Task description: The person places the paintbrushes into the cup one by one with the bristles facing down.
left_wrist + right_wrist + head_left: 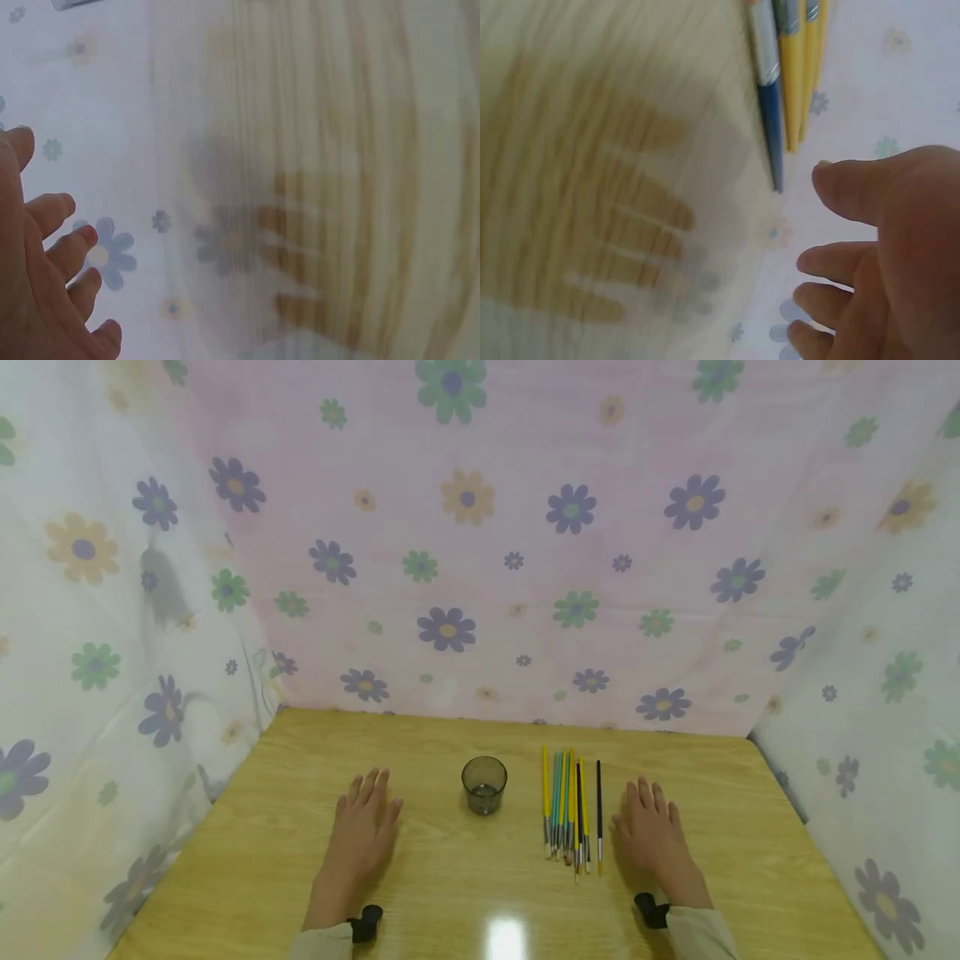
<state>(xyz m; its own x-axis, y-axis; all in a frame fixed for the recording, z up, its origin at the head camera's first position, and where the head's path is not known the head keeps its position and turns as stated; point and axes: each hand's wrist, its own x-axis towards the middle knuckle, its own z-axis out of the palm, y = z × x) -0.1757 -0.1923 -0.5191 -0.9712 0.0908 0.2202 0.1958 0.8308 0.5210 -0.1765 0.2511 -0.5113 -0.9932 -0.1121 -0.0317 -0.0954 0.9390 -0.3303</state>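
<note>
A dark translucent cup (484, 787) stands upright near the middle of the wooden table. To its right lies a row of paintbrushes (566, 802) with yellow, teal and dark handles, bristles toward the person. One dark-handled paintbrush (599, 814) lies slightly apart, at the right end of the row. My left hand (362, 835) is left of the cup, palm down with its fingers spread, holding nothing. My right hand (654, 835) is just right of the lone brush, apart from it, and also holds nothing. In the right wrist view, brush handles (771, 112) show beyond the thumb.
Flower-printed cloth (480, 568) hangs behind the wooden table (435, 893) and along both sides. Black wrist devices (367, 923) are strapped at the sleeve cuffs. A bright light reflection sits at the table's front.
</note>
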